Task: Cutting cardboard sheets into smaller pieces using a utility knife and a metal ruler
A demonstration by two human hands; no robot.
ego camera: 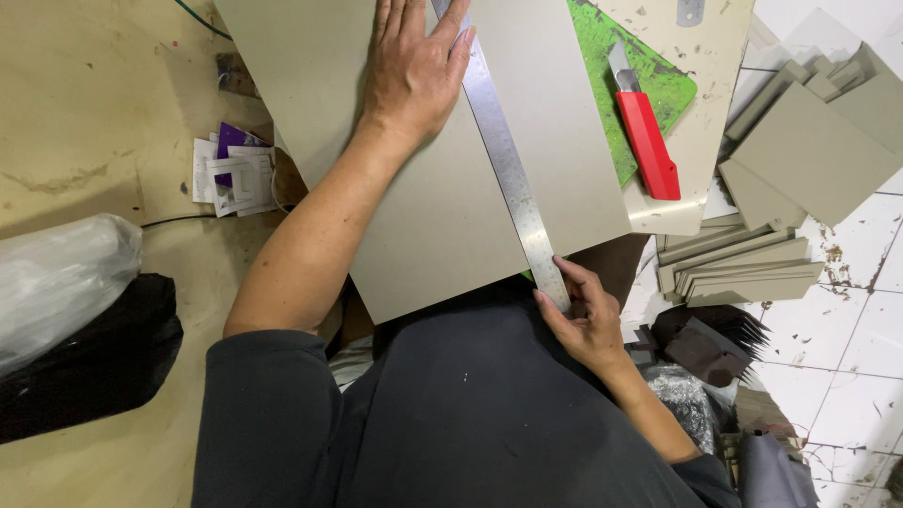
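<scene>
A pale wooden worktop (85, 141), scuffed and stained, fills the left side under even, soft light. Beyond its right edge lies a floor (861, 329) of white tiles, speckled with dirt and crossed by dark grout lines.

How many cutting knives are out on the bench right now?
1: a red utility knife lying on the green cutting mat, right of the steel ruler. Others may be hidden under the board.

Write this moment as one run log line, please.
left hand: flat on grey board and steel ruler | right hand: pinches ruler's near end | red utility knife: lies apart on green mat
</scene>
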